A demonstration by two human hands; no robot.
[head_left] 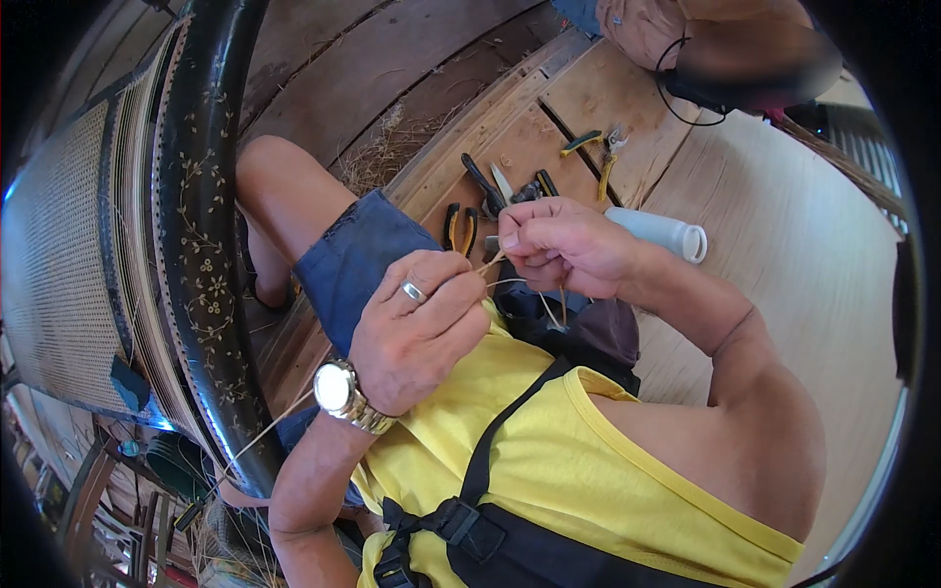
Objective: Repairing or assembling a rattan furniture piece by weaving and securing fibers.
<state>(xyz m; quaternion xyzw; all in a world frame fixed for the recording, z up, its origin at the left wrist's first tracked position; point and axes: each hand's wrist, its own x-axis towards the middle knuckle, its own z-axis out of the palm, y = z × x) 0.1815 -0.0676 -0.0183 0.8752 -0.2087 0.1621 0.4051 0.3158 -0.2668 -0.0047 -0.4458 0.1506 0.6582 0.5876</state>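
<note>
My left hand [421,328], with a ring and a wristwatch, is closed in a pinch on a thin, pale strand of cane [494,261]. My right hand [573,245] pinches the same strand a short way off, and the piece between them looks taut. A loop of strand hangs below my right hand, over my lap. Another length of strand [284,416] runs from beside my left wrist down to the lower left. To the left stands a dark frame [201,245] painted with gold flowers and leaves, next to a woven cane panel [64,245].
Beyond my hands, orange-and-black pliers [460,228], a black-handled tool [482,181] and yellow-handled pliers [608,169] lie on the wooden bench [520,137]. A white cylindrical container [662,233] lies near my right forearm. Another person [647,29] is at the top right.
</note>
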